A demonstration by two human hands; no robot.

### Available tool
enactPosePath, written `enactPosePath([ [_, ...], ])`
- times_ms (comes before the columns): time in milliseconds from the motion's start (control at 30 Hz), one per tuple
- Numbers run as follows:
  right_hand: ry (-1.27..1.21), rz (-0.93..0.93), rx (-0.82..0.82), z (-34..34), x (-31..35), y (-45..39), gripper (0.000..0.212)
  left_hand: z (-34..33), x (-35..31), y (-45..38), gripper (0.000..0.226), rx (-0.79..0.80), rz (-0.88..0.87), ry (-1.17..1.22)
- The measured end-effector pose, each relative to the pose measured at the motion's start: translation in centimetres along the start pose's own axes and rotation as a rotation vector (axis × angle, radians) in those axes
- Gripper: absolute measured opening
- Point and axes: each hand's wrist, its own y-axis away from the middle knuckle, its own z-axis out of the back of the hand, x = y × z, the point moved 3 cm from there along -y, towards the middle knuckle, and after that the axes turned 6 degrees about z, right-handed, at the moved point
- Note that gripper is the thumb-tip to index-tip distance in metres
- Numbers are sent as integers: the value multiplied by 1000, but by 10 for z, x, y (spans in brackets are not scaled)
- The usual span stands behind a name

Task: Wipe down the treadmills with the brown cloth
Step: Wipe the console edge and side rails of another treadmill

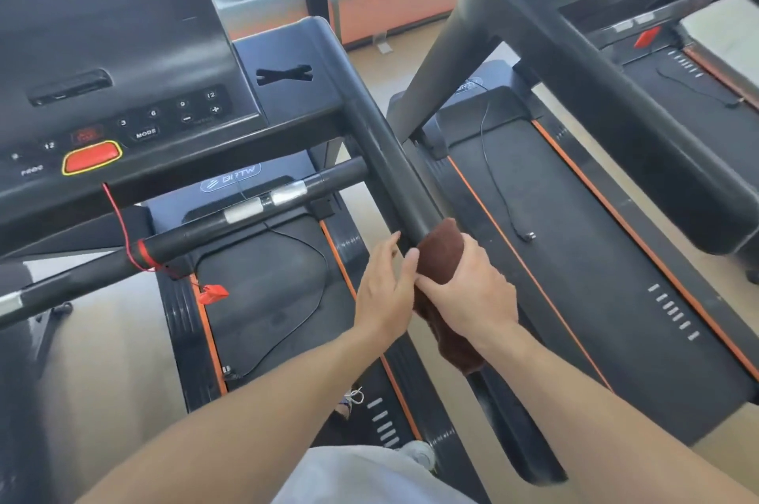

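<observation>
Gripping the brown cloth [441, 253] at the near end of the side handrail [382, 158], the right hand [472, 294] has its fingers curled over the fabric, which is wrapped round the rail's end and trails down below the wrist. Beside it, the left hand [384, 290] sits with fingers straight and relaxed, its fingertips touching the cloth's left edge, holding nothing. That rail belongs to the near treadmill [263, 290], and it slopes up to the console [123, 92], where a red stop button [92, 156] sits at the front edge. A red safety cord [119, 224] drops from the console to a red clip [213, 293] lying on the belt. Just right of the rail's end, a narrow strip of floor separates this machine from the second treadmill [575, 257], whose orange-edged belt lies open with a thin black cable [499, 179] trailing across it. Its own thick handrail [616, 113] crosses above on the right.
</observation>
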Motion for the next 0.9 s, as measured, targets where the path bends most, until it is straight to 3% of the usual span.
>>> enactPosePath([
  [167, 72, 87, -83, -4, 45, -45, 98, 15, -10, -30, 58, -84, 23, 160],
  [300, 79, 158, -112, -4, 80, -87, 92, 48, -32, -67, 37, -244, -153, 190],
  [467, 42, 195, -149, -6, 130, -147, 74, 109, -58, -145, 32, -423, -369, -151],
  [600, 50, 228, -168, -9, 164, -187, 73, 133, -53, -188, 38, -395, -442, -478],
  [900, 25, 223, -140, -10, 221, -262, 64, 135, -48, -194, 64, -446, -303, -407],
])
